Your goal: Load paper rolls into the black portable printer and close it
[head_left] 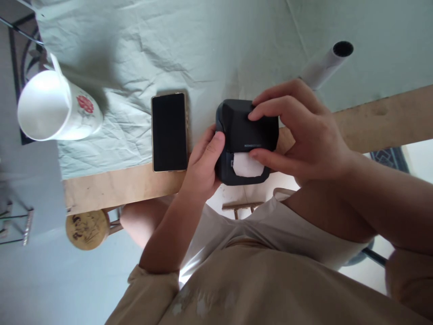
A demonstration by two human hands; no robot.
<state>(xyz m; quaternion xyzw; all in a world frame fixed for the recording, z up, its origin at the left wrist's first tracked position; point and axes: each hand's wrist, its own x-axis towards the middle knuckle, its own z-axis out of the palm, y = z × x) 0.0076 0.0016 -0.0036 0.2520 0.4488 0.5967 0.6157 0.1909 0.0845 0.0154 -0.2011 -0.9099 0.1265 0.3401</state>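
Observation:
A small black mini printer (244,126) with rounded corners is held up at the table's front edge. White paper (248,164) shows in the opening at its near end, below faint lettering on the lid. My left hand (203,164) is closed around the printer's left side, thumb on top, the other fingers partly hidden behind it. Over the right side is my right hand (304,131), its fingertips on the lid and its thumb at the lid's lower edge by the paper. A black-screened phone (169,132) lies flat just left of my left hand.
A white cup (84,113) with a red flower stands at the left. Beyond my right hand stands a white tube (321,67) with a dark open end. A pale green cloth (203,40) covers the table up to its wooden edge (125,187). A round stool (87,229) stands below left.

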